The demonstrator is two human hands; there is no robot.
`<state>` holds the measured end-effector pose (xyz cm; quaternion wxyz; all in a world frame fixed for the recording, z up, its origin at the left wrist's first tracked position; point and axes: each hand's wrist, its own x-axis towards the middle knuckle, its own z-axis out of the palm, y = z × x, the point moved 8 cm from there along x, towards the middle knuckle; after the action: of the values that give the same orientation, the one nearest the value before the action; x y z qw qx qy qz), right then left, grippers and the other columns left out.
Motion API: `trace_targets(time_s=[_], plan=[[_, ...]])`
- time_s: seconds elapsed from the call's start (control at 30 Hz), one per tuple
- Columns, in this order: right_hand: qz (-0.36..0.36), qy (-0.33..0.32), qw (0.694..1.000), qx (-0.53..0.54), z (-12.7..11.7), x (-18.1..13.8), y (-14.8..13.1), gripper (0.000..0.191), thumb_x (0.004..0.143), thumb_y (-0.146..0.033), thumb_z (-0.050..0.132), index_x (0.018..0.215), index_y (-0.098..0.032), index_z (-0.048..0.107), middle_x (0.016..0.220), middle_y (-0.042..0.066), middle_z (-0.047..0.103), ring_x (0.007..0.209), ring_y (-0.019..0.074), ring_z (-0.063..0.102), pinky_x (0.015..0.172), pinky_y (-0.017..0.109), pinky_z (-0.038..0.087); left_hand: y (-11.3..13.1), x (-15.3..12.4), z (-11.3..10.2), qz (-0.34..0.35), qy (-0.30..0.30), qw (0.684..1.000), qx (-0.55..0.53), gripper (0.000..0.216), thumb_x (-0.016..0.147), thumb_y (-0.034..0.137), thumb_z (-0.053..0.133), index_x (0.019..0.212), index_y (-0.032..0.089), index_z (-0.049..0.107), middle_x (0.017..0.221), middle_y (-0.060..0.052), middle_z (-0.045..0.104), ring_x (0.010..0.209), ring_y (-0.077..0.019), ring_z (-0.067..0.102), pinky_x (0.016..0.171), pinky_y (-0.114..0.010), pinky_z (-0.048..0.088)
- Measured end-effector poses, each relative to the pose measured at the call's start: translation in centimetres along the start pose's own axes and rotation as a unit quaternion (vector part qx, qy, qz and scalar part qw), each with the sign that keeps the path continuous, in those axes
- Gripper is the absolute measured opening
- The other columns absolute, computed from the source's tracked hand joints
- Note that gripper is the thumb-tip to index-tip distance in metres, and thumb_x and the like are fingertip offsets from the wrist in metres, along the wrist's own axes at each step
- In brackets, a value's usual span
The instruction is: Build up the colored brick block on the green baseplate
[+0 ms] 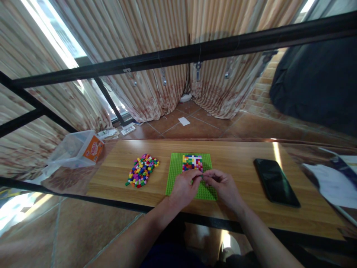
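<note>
A green baseplate (175, 175) lies on the wooden table (237, 160), with a patch of small coloured bricks (192, 162) fixed at its far middle. My left hand (184, 188) and my right hand (224, 186) rest over the plate's near half, fingertips meeting in a pinch around a tiny piece that looks green. The piece is too small to name for sure. A heap of loose coloured bricks (142, 170) lies to the left of the plate.
A black phone (275, 182) lies on the table to the right. A clear plastic box with an orange label (79, 149) sits at the far left. White paper (331, 182) lies at the right edge. A black metal bar (195, 50) crosses overhead.
</note>
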<state>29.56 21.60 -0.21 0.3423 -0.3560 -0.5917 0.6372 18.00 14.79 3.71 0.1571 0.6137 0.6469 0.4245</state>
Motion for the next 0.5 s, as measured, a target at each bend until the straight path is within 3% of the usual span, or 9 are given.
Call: trace_targets(time_s=[0.23, 0.5], plan=[[0.0, -0.002, 1.0, -0.007, 0.1, 0.0, 0.2, 0.031, 0.069, -0.049, 0.074, 0.076, -0.018, 0.071, 0.061, 0.0, 0.062, 0.056, 0.0115, 0.051, 0.053, 0.025, 0.04, -3.0, 1.5, -3.6, -0.058, 0.096, 0.991, 0.077, 0.008, 0.082, 0.016, 0.067, 0.082, 0.021, 0.074, 0.084, -0.003, 0.074, 0.082, -0.018, 0.065, 0.082, -0.034, 0.048], [0.005, 0.004, 1.0, -0.021, -0.2, 0.2, 0.5, 0.033, 0.069, -0.05, 0.074, 0.075, -0.018, 0.071, 0.059, 0.0, 0.06, 0.055, 0.0116, 0.051, 0.052, 0.025, 0.039, -3.8, 1.9, -2.9, -0.085, 0.098, 0.981, 0.145, 0.007, 0.081, 0.022, 0.072, 0.082, 0.026, 0.077, 0.088, 0.0, 0.074, 0.085, -0.0183, 0.062, 0.083, -0.036, 0.039]])
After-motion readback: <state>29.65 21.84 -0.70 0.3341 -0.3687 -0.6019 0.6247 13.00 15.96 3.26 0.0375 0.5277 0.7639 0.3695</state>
